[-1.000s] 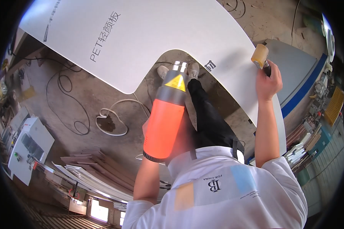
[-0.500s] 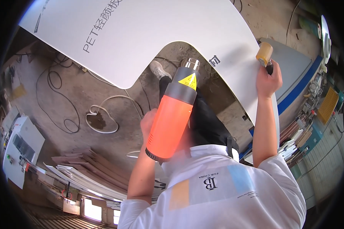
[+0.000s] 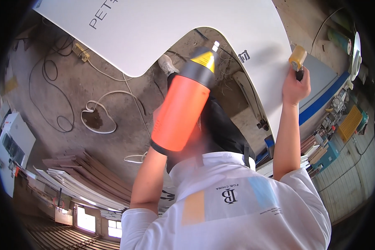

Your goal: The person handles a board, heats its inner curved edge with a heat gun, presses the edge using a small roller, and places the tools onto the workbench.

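Observation:
An orange heat gun (image 3: 181, 113) with a black front and a yellow warning label is in my left hand (image 3: 156, 112). The gun's body hides most of that hand, but a bit of it shows at the gun's left side. The metal nozzle (image 3: 216, 46) points up and away, over the inner curve of a large white panel (image 3: 162, 25). My right hand (image 3: 296, 86) is closed around the black handle of a small roller (image 3: 298, 57). The roller's amber-coloured head is at the panel's right edge; whether it touches the panel I cannot tell.
Cables (image 3: 73, 104) lie looped on the concrete floor, by a yellow power strip (image 3: 81, 52). Stacked boards (image 3: 83, 179) are at the lower left, near a white machine (image 3: 14, 146). A grey, blue-edged surface (image 3: 321, 98) lies beyond my right hand.
The heat gun has tipped so its nozzle looks shorter and points farther away. The panel sits higher in the picture as the view shifts. The roller has moved slightly nearer along the panel's edge.

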A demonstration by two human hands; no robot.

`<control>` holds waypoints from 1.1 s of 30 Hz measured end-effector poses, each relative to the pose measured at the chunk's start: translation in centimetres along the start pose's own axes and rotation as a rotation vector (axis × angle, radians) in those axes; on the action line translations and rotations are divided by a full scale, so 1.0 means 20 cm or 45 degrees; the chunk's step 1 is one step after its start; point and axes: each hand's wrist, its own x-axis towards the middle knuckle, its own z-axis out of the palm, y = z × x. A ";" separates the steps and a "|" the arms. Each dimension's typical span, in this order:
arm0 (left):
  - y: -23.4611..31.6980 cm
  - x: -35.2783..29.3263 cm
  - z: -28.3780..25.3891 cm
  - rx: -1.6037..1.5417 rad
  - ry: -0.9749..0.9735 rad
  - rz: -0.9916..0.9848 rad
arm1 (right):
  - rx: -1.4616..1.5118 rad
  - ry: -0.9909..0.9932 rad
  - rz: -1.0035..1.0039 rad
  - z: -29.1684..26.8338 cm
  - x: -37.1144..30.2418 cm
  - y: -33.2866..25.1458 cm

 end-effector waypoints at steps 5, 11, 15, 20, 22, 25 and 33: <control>0.05 0.03 0.09 -0.408 0.054 -0.219 | -0.015 -0.024 0.027 0.00 0.00 0.00; 0.17 0.02 0.10 -0.337 0.202 -0.218 | 0.027 0.002 0.006 0.00 0.00 0.01; 0.18 -0.03 0.02 -1.258 0.216 -0.624 | 0.001 0.008 -0.004 0.00 0.00 0.01; 0.17 -0.02 0.01 0.057 -0.185 -0.173 | 0.001 0.013 0.027 0.00 0.00 0.00; 0.20 -0.01 0.01 0.132 -0.108 0.087 | -0.029 0.027 0.015 0.00 0.00 0.00; 0.29 -0.01 0.01 0.393 -0.135 0.110 | 0.007 0.016 0.017 -0.01 0.00 0.00; 0.41 0.03 0.04 0.581 -0.008 0.288 | 0.068 0.009 0.003 0.00 0.00 0.01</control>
